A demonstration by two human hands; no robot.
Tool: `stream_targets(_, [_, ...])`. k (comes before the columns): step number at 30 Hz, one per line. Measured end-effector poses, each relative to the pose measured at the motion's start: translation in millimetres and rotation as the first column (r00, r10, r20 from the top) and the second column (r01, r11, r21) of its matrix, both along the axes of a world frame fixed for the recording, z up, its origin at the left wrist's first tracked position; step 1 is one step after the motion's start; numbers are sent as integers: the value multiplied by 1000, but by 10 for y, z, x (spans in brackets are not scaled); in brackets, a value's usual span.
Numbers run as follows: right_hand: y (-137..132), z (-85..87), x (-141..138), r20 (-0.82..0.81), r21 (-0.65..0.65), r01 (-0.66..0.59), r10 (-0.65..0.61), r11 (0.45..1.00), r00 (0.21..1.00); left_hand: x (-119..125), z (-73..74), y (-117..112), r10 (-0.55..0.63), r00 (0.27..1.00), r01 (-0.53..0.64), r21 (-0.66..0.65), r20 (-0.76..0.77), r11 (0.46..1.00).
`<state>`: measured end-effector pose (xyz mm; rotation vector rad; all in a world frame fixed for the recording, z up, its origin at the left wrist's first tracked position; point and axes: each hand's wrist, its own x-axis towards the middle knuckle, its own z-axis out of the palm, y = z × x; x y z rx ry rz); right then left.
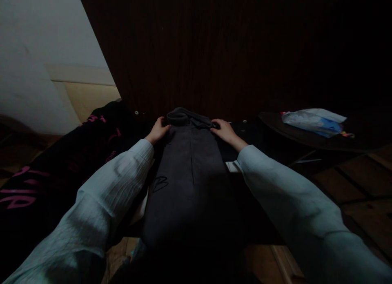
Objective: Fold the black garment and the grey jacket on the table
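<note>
A dark grey garment [186, 174], folded long and narrow, lies stretched away from me in dim light. Its far end [183, 114] is bunched up like a collar or waistband. My left hand [157, 131] rests on the far left corner of the garment with fingers curled onto the cloth. My right hand [225, 131] lies on the far right corner, fingers bent over the edge. Both arms wear pale ribbed sleeves. A small white tag [232, 166] shows by the right sleeve.
A black cloth with pink lettering [45, 174] lies to the left. A dark wooden panel [214, 51] rises right behind the garment. At the right, a round dark table [306, 133] carries a blue and white plastic packet [315, 121]. Wooden floor [361, 182] shows at right.
</note>
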<state>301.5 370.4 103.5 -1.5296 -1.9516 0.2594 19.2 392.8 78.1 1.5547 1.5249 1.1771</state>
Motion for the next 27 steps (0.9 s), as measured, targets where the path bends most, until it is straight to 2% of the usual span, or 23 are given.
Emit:
stream_targets(3, [-201, 3, 72, 36, 44, -41, 40, 998, 999, -50, 25, -192, -2, 999, -1, -52, -47, 999])
stream_targets(8, [-650, -90, 68, 117, -20, -223, 224, 975, 968, -85, 1, -600, -91, 992, 79, -130, -92, 988])
stream_targets(11, [-987, -167, -43, 212, -49, -252, 256, 967, 943, -78, -11, -899, -97, 961, 76, -89, -258, 993])
stream_targets(15, [-1496, -179, -185, 252, -53, -264, 268, 963, 930, -80, 51, -1461, -155, 835, 178, -7, -529, 984])
stream_targets(17, [-1750, -160, -188, 226, -60, -270, 277, 961, 934, -78, 97, -1819, -152, 782, 226, 47, -605, 973])
stream_targets(19, [-1978, -152, -139, 173, -65, -257, 265, 964, 949, -43, 126, -2190, -174, 769, 268, 64, -615, 961])
stream_targets(22, [-2246, -179, -33, 33, -95, -216, 220, 972, 975, 123, 104, -2667, -328, 786, 367, -31, -524, 930])
stream_targets(24, [-2375, -222, 11, -86, -140, -190, 180, 972, 980, 299, 51, -2876, -348, 791, 356, -83, -503, 931])
stream_targets(27, [-2514, -319, 1, -214, -199, -164, 120, 966, 969, 569, -26, -2991, -257, 784, 237, -111, -566, 965])
